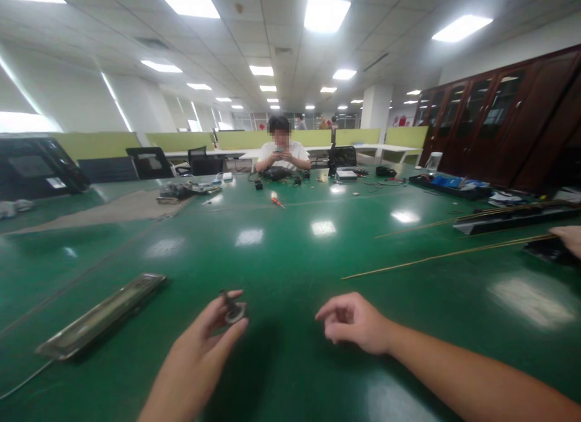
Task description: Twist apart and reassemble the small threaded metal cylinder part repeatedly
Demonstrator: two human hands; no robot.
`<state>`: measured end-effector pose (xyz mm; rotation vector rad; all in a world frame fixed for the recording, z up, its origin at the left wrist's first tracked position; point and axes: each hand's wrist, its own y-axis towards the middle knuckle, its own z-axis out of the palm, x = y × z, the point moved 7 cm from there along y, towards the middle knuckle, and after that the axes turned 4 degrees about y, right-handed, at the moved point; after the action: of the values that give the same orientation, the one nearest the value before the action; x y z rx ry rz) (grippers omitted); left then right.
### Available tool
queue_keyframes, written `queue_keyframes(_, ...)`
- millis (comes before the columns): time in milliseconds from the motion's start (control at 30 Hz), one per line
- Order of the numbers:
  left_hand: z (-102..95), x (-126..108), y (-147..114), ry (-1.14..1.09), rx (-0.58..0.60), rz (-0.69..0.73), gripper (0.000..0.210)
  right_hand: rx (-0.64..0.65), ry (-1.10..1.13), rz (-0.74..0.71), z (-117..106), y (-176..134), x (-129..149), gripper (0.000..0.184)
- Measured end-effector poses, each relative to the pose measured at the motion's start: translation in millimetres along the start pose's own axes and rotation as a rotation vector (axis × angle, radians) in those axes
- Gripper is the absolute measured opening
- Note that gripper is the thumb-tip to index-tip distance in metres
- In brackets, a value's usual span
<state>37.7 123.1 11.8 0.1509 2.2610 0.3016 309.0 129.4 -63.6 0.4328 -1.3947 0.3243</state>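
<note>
My left hand (206, 343) is closed on a small dark part with a round ring-shaped end (235, 313), pinched between thumb and fingers above the green table (290, 252). The part's exact kind is too blurred to make out. To the right, my right hand (354, 324) hovers over the table with its fingers loosely curled and a gap between thumb and forefinger. Nothing shows in it. Left of my left hand lies a long, flat metal-edged strip (106, 316) with a white cable at its near end.
Long thin yellowish rods (426, 260) stretch in from the right, where another person's hand (569, 237) reaches in. A red screwdriver (276, 201) lies farther off. Across the table a person (284, 152) sits behind loose parts. A dark tray (449, 184) stands at the right.
</note>
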Motion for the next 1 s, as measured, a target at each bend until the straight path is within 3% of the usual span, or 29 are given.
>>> queue_keyframes(67,40.1,-22.3,16.3,-0.009,0.131,0.028,0.051,-0.123,-0.063,-0.052,-11.6,1.7,4.0,0.032)
queue_keyframes(133,68.5,-37.1,26.6,0.036,0.166,0.1,0.048,-0.222,-0.128,-0.071,-21.4,3.0,5.2,0.034)
queue_keyframes(300,106.2,-38.2,20.6,0.112,0.235,0.312,0.044,-0.28,-0.172,-0.047,-28.1,4.8,-1.9,0.056)
queue_keyframes(433,112.7,-29.2,10.9,0.038,0.278,0.249,0.053,-0.253,-0.236,-0.044,-22.5,1.6,-0.6,0.062)
queue_keyframes(567,113.5,-38.6,8.2,0.01,0.32,0.27,0.029,-0.224,-0.313,-0.044,-15.7,-2.7,7.3,0.067)
queue_keyframes(733,113.0,-49.6,7.2,-0.053,0.356,0.38,0.026,-0.182,-0.48,-0.062,-7.7,-5.9,17.7,0.05)
queue_keyframes(1000,114.1,-46.1,6.8,-0.063,0.308,0.385,0.034,-0.162,-0.561,-0.082,-2.3,-6.9,28.1,0.027)
